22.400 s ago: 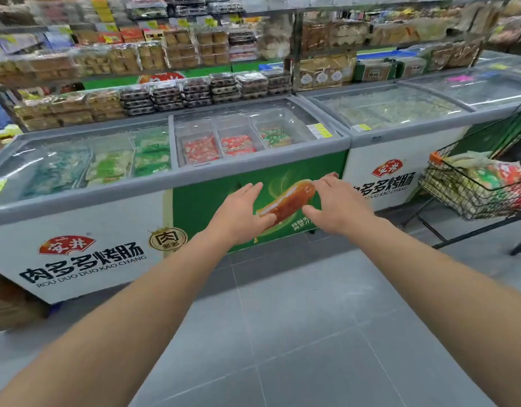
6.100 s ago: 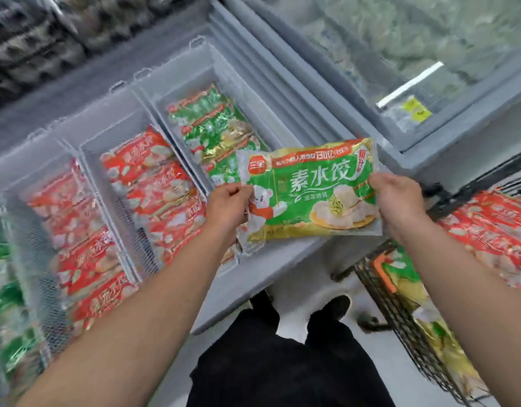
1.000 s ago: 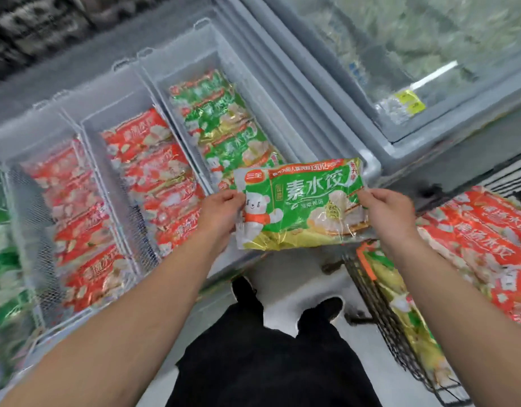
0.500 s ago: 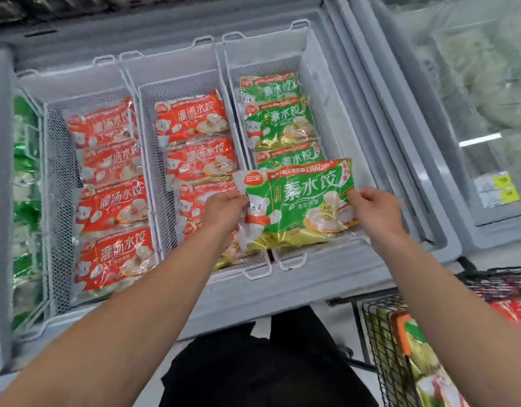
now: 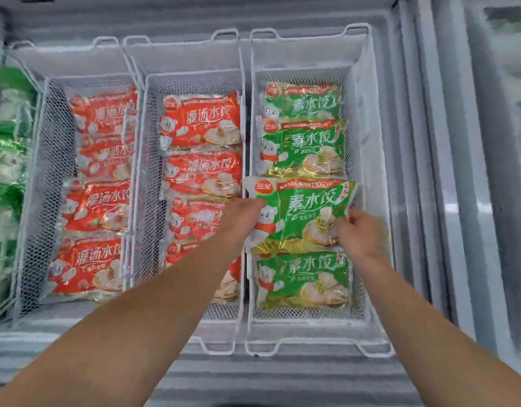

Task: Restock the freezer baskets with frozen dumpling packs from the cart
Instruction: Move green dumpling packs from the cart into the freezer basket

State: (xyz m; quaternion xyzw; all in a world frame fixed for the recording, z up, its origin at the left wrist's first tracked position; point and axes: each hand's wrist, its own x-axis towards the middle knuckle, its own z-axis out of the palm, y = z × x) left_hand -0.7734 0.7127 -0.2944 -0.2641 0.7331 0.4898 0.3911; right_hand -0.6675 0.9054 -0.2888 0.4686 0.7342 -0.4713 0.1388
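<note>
The left hand (image 5: 243, 214) grips the left edge of a green pack (image 5: 300, 214); the right hand (image 5: 357, 230) pinches its right edge. The pack is held flat over the right basket (image 5: 368, 118), above the gap between the far green packs (image 5: 303, 148) and the near green pack (image 5: 303, 279).

Risks from this position:
- The pack's left edge overhangs the wire divider beside the middle basket (image 5: 194, 77). If lowered without a shift to the right, it may catch on the wire or settle tilted.
- The film is probably slick and cold. A weak pinch at either edge may let one side drop, so that the pack lands crooked on its neighbours.
- Overlap with the adjacent packs may leave the row uneven.

Surroundings: the open chest freezer (image 5: 282, 374) holds three white wire baskets side by side. The middle and left basket (image 5: 71, 69) contain red packs (image 5: 200, 121) in rows. Further green product lies at the far left, blurred. Sliding lid rails (image 5: 429, 171) run along the right. The cart is not in view
</note>
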